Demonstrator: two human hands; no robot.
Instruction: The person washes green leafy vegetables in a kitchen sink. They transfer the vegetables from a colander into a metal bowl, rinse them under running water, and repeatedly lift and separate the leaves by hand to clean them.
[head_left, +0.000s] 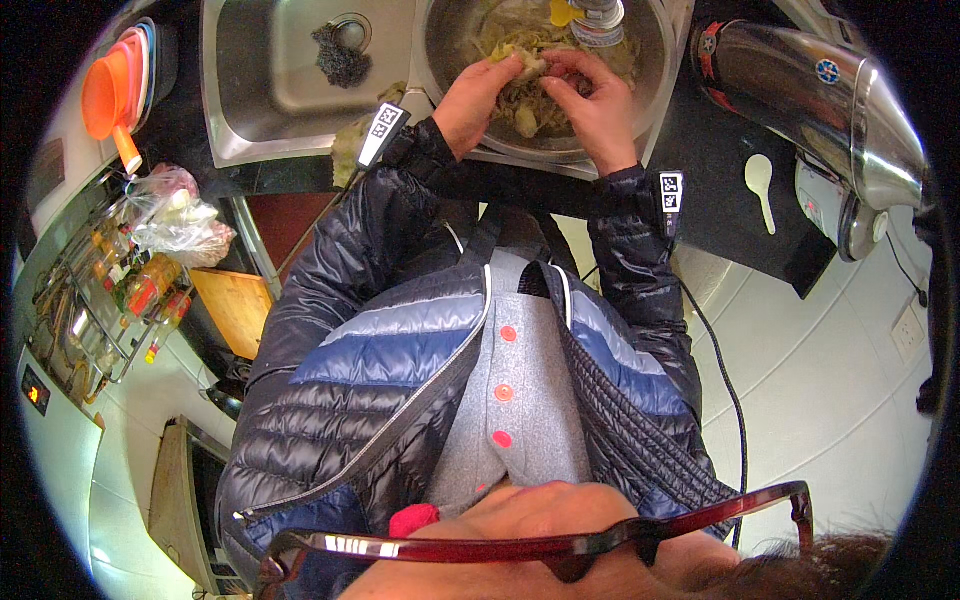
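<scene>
My left hand (476, 101) and my right hand (592, 105) meet over a round metal basin (442, 45) that sits in the right part of the sink. Between their fingertips is a pale yellow-green leafy piece (531, 66), pinched by the left hand. The right thumb and fingers touch its right side. More wilted, shredded leafy vegetable (529, 112) lies in the basin below. Just beyond the hands, a metallic faucet fitting (598, 30) with a yellow part hangs over the basin.
A steel scouring pad (341, 60) lies by the drain of the left sink bowl (281, 142). An orange dipper (105, 94) hangs at far left, above bagged food (180, 217). On the right counter are a white spoon (759, 180) and a large metal cylinder (795, 90).
</scene>
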